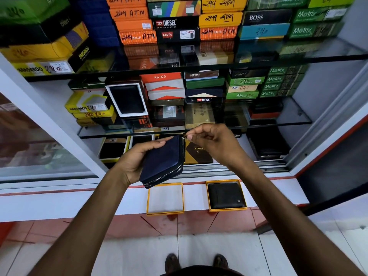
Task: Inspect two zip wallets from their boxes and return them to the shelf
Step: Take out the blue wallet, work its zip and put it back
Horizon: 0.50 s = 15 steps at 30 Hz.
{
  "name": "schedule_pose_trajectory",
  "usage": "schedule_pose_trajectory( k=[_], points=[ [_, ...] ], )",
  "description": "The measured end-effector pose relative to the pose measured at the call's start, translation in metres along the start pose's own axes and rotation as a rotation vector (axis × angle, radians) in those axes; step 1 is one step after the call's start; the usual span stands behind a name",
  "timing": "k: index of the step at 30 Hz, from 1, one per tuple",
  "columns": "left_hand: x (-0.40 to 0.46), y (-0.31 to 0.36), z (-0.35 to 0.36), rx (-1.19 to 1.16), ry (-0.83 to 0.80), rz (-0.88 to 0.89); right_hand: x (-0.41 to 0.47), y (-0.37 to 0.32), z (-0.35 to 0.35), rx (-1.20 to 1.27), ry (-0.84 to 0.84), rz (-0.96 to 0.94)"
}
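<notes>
My left hand [137, 158] grips a dark blue zip wallet [163, 162] from its left side, in front of the lowest shelf. My right hand [211, 142] pinches the metal zip pull [185, 137] at the wallet's top right corner. Silver zip teeth run along its right and bottom edges. Below on the white ledge [79, 202] an orange box [165, 199] lies with only white lining inside. To its right a second orange box [227, 196] contains a black wallet [226, 196].
Glass shelves [298, 54] carry stacks of wallet boxes in orange, yellow, green and black. A sliding glass door [39, 140] stands at the left. Under the ledge are red and white floor tiles [219, 251], where my shoes [172, 262] show.
</notes>
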<state>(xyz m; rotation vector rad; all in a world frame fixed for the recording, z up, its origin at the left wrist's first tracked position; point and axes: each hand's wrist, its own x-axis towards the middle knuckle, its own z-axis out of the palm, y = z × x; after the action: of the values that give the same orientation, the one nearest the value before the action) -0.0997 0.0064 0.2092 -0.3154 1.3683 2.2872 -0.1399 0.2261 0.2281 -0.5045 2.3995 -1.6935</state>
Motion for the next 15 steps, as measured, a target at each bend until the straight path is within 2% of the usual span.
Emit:
schedule_pose_trajectory(
  k=[11,15],
  points=[
    [0.011,0.008,0.004,-0.011,0.140,0.053,-0.007,-0.014,-0.002,-0.250,0.111,-0.096],
    [0.014,0.011,0.006,-0.013,0.237,0.067,-0.012,-0.019,-0.003,-0.333,0.136,-0.117]
  ],
)
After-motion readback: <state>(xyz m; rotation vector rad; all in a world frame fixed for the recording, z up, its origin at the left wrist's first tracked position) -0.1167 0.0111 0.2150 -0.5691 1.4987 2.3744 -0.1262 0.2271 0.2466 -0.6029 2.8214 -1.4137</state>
